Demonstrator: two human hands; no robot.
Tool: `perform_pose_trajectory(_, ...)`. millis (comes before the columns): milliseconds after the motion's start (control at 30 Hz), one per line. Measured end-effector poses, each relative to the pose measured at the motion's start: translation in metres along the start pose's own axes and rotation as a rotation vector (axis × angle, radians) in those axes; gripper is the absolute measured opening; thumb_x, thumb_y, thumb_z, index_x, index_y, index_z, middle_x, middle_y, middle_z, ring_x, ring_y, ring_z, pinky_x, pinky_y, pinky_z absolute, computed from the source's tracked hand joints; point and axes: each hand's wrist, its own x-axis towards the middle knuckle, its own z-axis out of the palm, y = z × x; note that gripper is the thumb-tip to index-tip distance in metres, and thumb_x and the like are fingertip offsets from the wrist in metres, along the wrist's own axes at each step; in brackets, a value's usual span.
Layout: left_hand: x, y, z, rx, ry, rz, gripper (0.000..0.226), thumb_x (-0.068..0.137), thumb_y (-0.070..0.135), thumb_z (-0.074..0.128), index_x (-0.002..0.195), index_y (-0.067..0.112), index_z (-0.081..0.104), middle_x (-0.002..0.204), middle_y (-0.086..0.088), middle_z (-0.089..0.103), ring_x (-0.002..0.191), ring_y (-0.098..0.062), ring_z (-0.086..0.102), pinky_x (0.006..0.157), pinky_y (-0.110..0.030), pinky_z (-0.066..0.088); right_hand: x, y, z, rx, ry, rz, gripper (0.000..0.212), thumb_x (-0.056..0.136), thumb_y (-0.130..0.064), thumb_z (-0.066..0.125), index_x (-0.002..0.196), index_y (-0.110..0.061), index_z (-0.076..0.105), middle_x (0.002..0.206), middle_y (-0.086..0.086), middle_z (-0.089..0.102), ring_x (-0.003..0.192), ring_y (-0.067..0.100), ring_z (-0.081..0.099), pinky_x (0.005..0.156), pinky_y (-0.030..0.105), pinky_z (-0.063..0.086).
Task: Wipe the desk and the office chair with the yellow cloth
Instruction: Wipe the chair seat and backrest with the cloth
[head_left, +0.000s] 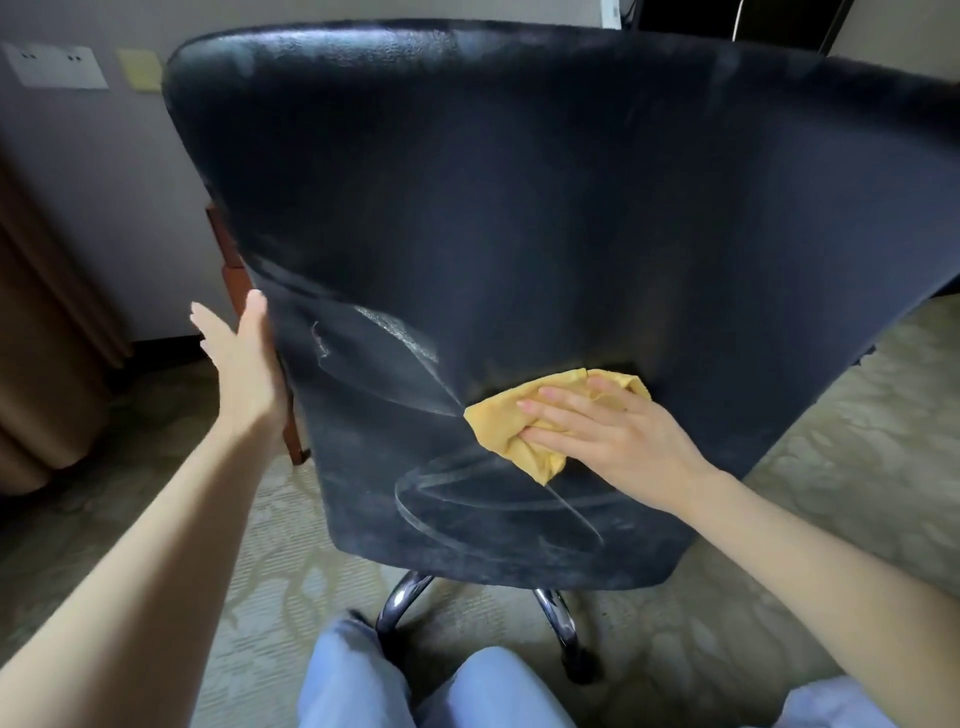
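The black office chair (519, 208) fills the view, its backrest's rear side facing me, dusty with curved wipe streaks low down. A crumpled yellow cloth (498, 421) lies flat against the lower backrest. My right hand (608, 431) presses on the cloth, fingers spread over it and pointing left. My left hand (244, 364) rests on the backrest's left edge, thumb on the rim, fingers extended behind it. Of the desk, only a reddish wooden leg and edge (234, 270) show behind the chair at left.
The chair's chrome base and a caster (566, 634) stand on patterned carpet (857, 467). My knees in blue trousers (363, 686) sit just below the base. A brown curtain (41, 338) hangs at left; wall plates (57, 67) are on the grey wall.
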Motion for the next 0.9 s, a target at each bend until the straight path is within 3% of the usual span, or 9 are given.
perform_pose_trajectory(100, 0.011, 0.007, -0.009, -0.197, -0.277, -0.121, 0.061, 0.098, 0.059, 0.017, 0.145, 0.027, 0.037, 0.149, 0.006, 0.04, 0.126, -0.009, 0.045, 0.105, -0.031, 0.033, 0.012, 0.017, -0.014, -0.036, 0.068, 0.056, 0.053, 0.09, -0.001, 0.053, 0.137, -0.026, 0.048, 0.148, -0.004, 0.038, 0.137, 0.014, 0.031, 0.115, 0.038, 0.017)
perform_pose_trajectory(167, 0.013, 0.004, -0.011, -0.157, -0.37, -0.156, 0.066, 0.096, 0.062, 0.012, 0.143, 0.027, 0.041, 0.146, 0.007, 0.044, 0.128, -0.012, 0.045, 0.11, -0.037, 0.031, 0.029, 0.028, -0.025, -0.06, 0.106, 0.088, 0.049, 0.091, -0.008, 0.056, 0.136, -0.027, 0.05, 0.148, -0.005, 0.035, 0.138, 0.013, 0.028, 0.116, 0.038, 0.014)
perform_pose_trajectory(433, 0.005, -0.017, -0.008, -0.039, -0.259, -0.097, 0.055, 0.101, 0.052, 0.014, 0.142, 0.028, 0.041, 0.148, 0.005, 0.041, 0.133, -0.016, 0.04, 0.116, -0.043, 0.025, 0.113, 0.031, -0.056, -0.055, 0.244, 0.223, 0.047, 0.096, -0.029, 0.049, 0.141, -0.031, 0.04, 0.15, -0.003, 0.027, 0.139, 0.018, 0.025, 0.117, 0.044, 0.004)
perform_pose_trajectory(567, -0.002, -0.022, -0.007, -0.064, -0.281, -0.022, 0.039, 0.102, 0.046, 0.017, 0.11, 0.041, 0.056, 0.13, 0.014, 0.055, 0.109, 0.002, 0.051, 0.1, -0.029, 0.033, 0.137, 0.015, -0.049, -0.149, 0.285, 0.283, 0.047, 0.096, -0.037, 0.05, 0.142, -0.035, 0.039, 0.151, -0.005, 0.029, 0.136, 0.019, 0.026, 0.115, 0.047, 0.006)
perform_pose_trajectory(667, -0.005, -0.025, -0.005, -0.079, -0.26, -0.025, 0.041, 0.102, 0.046, 0.02, 0.107, 0.039, 0.06, 0.119, 0.015, 0.062, 0.111, -0.001, 0.054, 0.098, -0.028, 0.038, 0.142, 0.001, -0.036, -0.221, 0.274, 0.287, 0.047, 0.096, -0.038, 0.047, 0.142, -0.038, 0.037, 0.151, -0.008, 0.029, 0.135, 0.019, 0.024, 0.115, 0.048, 0.006)
perform_pose_trajectory(767, -0.009, -0.028, -0.001, -0.103, -0.245, -0.05, 0.044, 0.1, 0.048, 0.022, 0.115, 0.035, 0.06, 0.121, 0.011, 0.063, 0.118, -0.008, 0.052, 0.107, -0.035, 0.036, 0.135, -0.016, -0.018, -0.141, 0.23, 0.114, 0.05, 0.087, -0.022, 0.063, 0.135, -0.033, 0.051, 0.145, -0.007, 0.044, 0.134, 0.019, 0.035, 0.113, 0.046, 0.022)
perform_pose_trajectory(833, -0.014, -0.028, 0.002, -0.064, -0.249, 0.018, 0.04, 0.101, 0.044, 0.021, 0.116, 0.035, 0.057, 0.119, 0.013, 0.061, 0.117, -0.006, 0.052, 0.103, -0.031, 0.038, 0.122, -0.029, -0.01, -0.018, 0.129, -0.014, 0.057, 0.077, -0.011, 0.074, 0.128, -0.029, 0.058, 0.141, -0.006, 0.049, 0.131, 0.017, 0.045, 0.101, 0.042, 0.045)
perform_pose_trajectory(900, -0.019, -0.027, 0.004, -0.055, -0.269, 0.075, 0.037, 0.104, 0.039, 0.018, 0.114, 0.039, 0.054, 0.114, 0.023, 0.059, 0.112, 0.003, 0.052, 0.095, -0.022, 0.038, 0.11, -0.037, -0.009, 0.012, -0.014, -0.084, 0.061, 0.073, -0.013, 0.076, 0.129, -0.03, 0.058, 0.144, -0.007, 0.045, 0.132, 0.014, 0.043, 0.092, 0.034, 0.051)
